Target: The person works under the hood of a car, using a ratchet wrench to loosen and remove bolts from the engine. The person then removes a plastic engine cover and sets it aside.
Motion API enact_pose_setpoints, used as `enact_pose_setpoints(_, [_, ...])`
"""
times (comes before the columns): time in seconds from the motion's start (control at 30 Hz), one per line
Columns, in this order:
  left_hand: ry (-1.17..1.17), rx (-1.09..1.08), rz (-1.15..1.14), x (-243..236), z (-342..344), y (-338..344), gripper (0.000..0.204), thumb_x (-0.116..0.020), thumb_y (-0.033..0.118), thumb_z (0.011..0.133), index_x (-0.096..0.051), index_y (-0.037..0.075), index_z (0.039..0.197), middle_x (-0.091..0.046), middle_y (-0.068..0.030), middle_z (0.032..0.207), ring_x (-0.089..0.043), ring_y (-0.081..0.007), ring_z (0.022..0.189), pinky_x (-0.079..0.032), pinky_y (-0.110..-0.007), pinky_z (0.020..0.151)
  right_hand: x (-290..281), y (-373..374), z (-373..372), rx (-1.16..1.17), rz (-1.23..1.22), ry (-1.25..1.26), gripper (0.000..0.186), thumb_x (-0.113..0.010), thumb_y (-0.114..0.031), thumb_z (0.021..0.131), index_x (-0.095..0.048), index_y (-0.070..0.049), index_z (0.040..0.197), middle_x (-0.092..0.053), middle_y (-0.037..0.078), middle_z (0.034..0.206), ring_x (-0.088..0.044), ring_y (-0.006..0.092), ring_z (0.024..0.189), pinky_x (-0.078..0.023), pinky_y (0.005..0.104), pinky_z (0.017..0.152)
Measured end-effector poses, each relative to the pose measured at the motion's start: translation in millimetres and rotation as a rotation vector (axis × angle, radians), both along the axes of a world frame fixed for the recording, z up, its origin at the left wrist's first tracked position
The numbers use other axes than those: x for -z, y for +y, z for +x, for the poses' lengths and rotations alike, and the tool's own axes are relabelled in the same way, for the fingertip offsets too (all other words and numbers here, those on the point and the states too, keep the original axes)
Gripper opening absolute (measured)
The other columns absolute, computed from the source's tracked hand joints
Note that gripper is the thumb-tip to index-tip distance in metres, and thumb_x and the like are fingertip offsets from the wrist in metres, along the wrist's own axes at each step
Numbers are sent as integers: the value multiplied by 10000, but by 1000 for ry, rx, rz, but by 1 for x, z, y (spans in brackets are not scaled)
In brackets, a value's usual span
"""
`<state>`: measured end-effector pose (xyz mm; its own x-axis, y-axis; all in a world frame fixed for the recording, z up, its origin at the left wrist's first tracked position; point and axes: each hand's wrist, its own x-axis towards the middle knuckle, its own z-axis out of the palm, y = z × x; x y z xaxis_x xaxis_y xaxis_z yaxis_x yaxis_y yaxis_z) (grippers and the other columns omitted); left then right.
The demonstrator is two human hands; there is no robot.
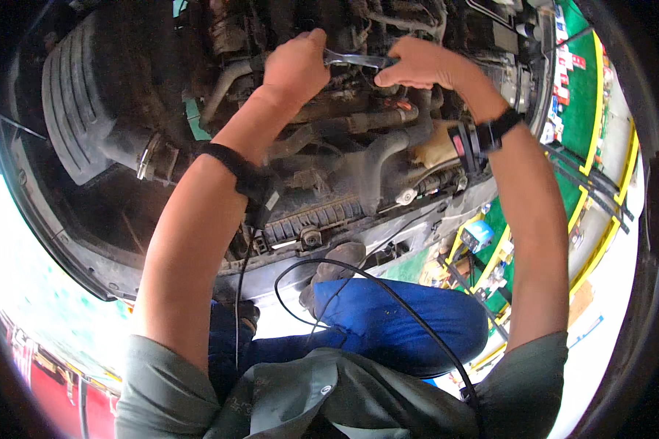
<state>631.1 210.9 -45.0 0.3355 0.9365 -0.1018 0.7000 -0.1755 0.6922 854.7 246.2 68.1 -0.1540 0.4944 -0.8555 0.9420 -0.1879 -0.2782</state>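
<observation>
A: What are you holding?

B: My left hand (296, 69) is closed around the left end of a shiny, narrow silver metal tool (359, 60). My right hand (417, 64) grips its dark right end, with thumb and fingers drawn together.

A: And where is this tool?

B: It lies crosswise between my two fists, over the open engine bay (447, 212), whose grey front edge is nearest to my body.

A: What does the bay contain?

B: At the left sits a large black ribbed plastic box (73, 95). I see only its outside, so I cannot tell its content. A bright metal clamp (146, 155) goes around its outlet. In the middle there are bent, dusty dark hoses (377, 164). Beside them is a yellowish piece (436, 148); whether it is a tank, I cannot say.

A: Any other container?

B: A small blue box (477, 235), beyond the bay at the right; its inside is not clear to me.
</observation>
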Motion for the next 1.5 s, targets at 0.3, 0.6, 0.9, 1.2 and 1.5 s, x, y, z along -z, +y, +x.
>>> enact_pose_setpoints(0.3, [-65,102,92,5,-6,11,229,-659,58,769,-625,62,995,-714,-194,885,-697,-453,857,-566,-551,721,-2,-32,-20,56,328,-268,376,-733,-427,694,-767,-53,712,-636,64,567,-577,199,489,-481,358,545])
enact_pose_setpoints(0.6, [-33,255,67,-4,-14,21,274,-688,53,729,-653,70,1000,-729,-166,952,-700,-422,935,-565,-540,771,-3,-60,-37,205,327,-341,416,-721,-486,681,-798,-96,805,-727,166,733,-719,366,730,-573,451,689])
enact_pose_setpoints(0.9, [-26,322,85,-2,-17,30,345,-717,73,720,-647,82,1058,-720,-164,968,-691,-438,953,-560,-554,780,4,-87,-49,396,363,-282,430,-722,-484,675,-790,-76,791,-717,161,713,-697,368,703,-535,457,681])
enact_pose_setpoints(1.2, [-88,289,75,5,-15,25,330,-690,39,739,-620,52,1061,-714,-194,964,-681,-459,954,-547,-565,778,-8,-69,-9,943,-441,433,375,-733,-368,956,-561,-92,770,-458,-56,591,-366,14,439,-260,192,392])
enact_pose_setpoints(1.5, [-91,373,100,5,-19,31,357,-706,30,710,-639,68,1059,-710,-191,960,-674,-459,967,-544,-554,780,12,-110,-19,1012,-47,479,288,-782,-275,875,-649,-51,754,-489,-37,591,-376,39,461,-236,228,406])
